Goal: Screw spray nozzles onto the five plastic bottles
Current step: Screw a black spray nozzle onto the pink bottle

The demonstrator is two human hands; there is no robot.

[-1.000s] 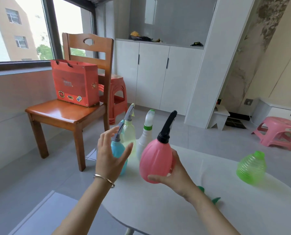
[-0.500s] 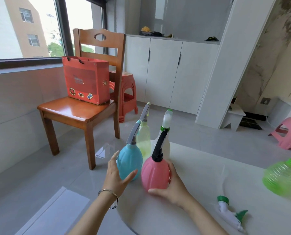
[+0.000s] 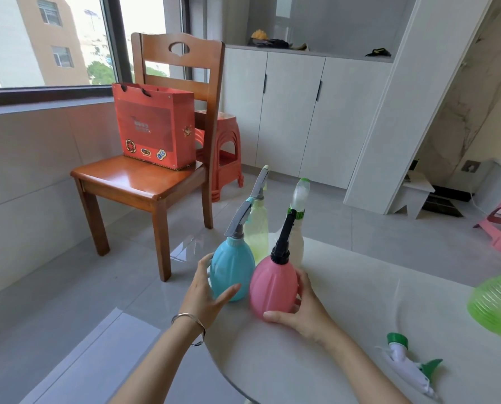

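Pink bottle w/ black nozzle stands on the white table, right hand wrapped round it. Left hand, fingers spread, touches the blue bottle just beside it.

Bright window daylight, blurred right edge.

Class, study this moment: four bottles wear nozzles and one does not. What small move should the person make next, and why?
Probably let go of the pink bottle, which stands capped on the table, and reach the right hand toward the green bottle; its loose nozzle lies beside it, unfitted.
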